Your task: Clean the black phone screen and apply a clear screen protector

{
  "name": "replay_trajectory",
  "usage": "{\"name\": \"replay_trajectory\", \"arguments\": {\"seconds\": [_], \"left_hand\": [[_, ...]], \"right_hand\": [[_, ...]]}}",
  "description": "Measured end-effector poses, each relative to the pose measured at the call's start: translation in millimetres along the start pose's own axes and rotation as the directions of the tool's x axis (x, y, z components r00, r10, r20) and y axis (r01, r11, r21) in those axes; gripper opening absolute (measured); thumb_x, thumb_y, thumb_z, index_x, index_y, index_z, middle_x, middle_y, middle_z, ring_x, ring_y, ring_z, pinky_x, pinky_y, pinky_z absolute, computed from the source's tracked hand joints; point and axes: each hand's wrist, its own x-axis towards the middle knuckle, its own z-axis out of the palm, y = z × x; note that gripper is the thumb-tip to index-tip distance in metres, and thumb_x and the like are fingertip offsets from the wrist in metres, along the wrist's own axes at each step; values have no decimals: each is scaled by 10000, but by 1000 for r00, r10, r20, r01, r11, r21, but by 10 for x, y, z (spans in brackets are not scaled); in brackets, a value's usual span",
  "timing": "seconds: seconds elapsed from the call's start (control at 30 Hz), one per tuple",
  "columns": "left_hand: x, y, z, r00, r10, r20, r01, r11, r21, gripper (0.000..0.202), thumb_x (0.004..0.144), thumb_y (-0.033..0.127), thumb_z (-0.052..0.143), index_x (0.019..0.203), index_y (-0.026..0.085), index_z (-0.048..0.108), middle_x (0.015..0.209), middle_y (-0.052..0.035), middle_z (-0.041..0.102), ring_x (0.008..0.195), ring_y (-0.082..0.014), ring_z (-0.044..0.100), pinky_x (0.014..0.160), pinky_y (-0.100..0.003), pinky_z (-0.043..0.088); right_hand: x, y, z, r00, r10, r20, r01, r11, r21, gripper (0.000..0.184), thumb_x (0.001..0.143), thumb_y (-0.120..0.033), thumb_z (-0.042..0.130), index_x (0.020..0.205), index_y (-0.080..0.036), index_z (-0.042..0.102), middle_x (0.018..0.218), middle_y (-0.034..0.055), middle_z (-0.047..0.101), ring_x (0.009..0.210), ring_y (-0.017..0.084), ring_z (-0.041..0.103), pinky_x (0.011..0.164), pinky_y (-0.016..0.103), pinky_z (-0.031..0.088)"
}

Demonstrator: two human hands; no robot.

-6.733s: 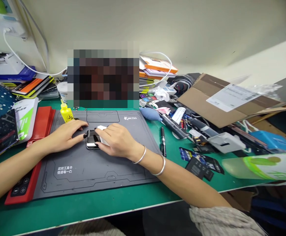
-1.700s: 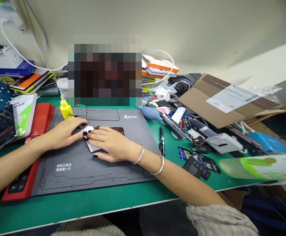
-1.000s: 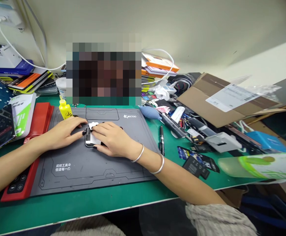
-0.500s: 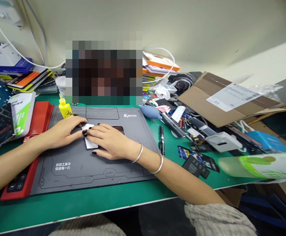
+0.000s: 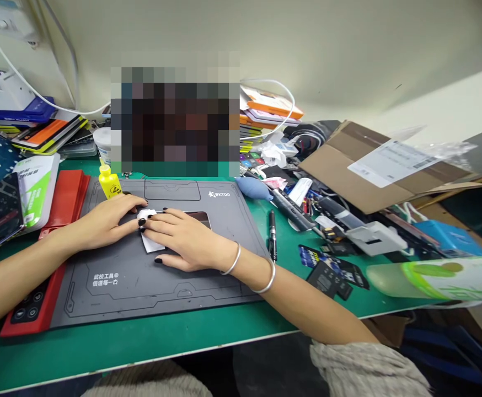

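Note:
A phone [image 5: 203, 218] with a dark, shiny surface lies sideways on the grey work mat [image 5: 142, 300], mostly hidden under my hands. Over its left part is a crumpled white wipe [image 5: 152, 246]. My right hand [image 5: 185, 237] presses down on the wipe and phone, its fingers long and thumb at the near side. From the left, my left hand [image 5: 111, 220] curls its fingers and thumb around the phone's left end; its thumb tip meets the wipe and the right fingertips. A yellow bottle [image 5: 110, 182] stands just behind my left hand.
A red holder with buttons [image 5: 30, 306] borders the mat on the left. To the right are a black pen [image 5: 272, 236], a blue air blower [image 5: 253, 188], loose black parts [image 5: 330, 280] and a bottle lying down [image 5: 414, 280]. Cartons and a cardboard box [image 5: 373, 160] crowd the back.
The wipe's near edge has shifted slightly left and down. Slightly more of the phone's far edge shows beside my right hand. Both hands stay almost in place.

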Motion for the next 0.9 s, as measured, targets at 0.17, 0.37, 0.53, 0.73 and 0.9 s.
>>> {"name": "replay_trajectory", "arguments": {"seconds": [0.17, 0.37, 0.53, 0.73, 0.9], "left_hand": [[3, 15, -8, 1000, -8, 9, 8, 1000, 0, 496, 975, 543, 402, 1276, 170, 534, 1193, -136, 654, 1062, -278, 610, 973, -438, 489], [-6, -4, -7, 1000, -23, 20, 23, 1000, 11, 483, 967, 495, 399, 1317, 181, 509, 1284, -145, 628, 1098, -279, 612, 1004, -456, 489], [-5, -11, -1, 1000, -25, 12, 25, 1000, 10, 508, 967, 519, 395, 1314, 166, 510, 1270, -151, 631, 1093, -282, 610, 1004, -455, 483], [8, 36, -20, 1000, -20, 12, 20, 1000, -2, 490, 969, 526, 393, 1274, 169, 533, 1220, -142, 652, 1074, -281, 614, 978, -441, 491], [1, 27, -19, 999, -32, 23, 31, 999, 9, 482, 958, 489, 393, 1303, 175, 515, 1275, -144, 629, 1083, -278, 613, 998, -453, 487]], "right_hand": [[32, -12, -29, 1000, 18, -19, -19, 999, -37, 421, 987, -384, 538, 1285, -93, 596, 1350, 177, 632, 1285, 311, 521, 1082, 486, 392], [-5, 25, -38, 991, 115, -65, -118, 992, -44, 340, 972, -407, 554, 1089, -108, 664, 1144, 185, 686, 1041, 295, 599, 901, 462, 455], [-39, 43, -5, 996, -31, -84, 32, 999, 8, 389, 986, -440, 518, 1141, -116, 666, 1180, 163, 705, 1131, 292, 593, 927, 439, 443], [-3, 36, 6, 997, 35, -71, -39, 998, -44, 396, 972, -422, 562, 1212, -116, 635, 1295, 186, 654, 1199, 298, 560, 980, 455, 419], [-54, 85, 16, 973, 126, -191, -156, 976, -151, 416, 990, -473, 509, 817, -144, 698, 848, 111, 699, 777, 222, 576, 732, 377, 382]]}}
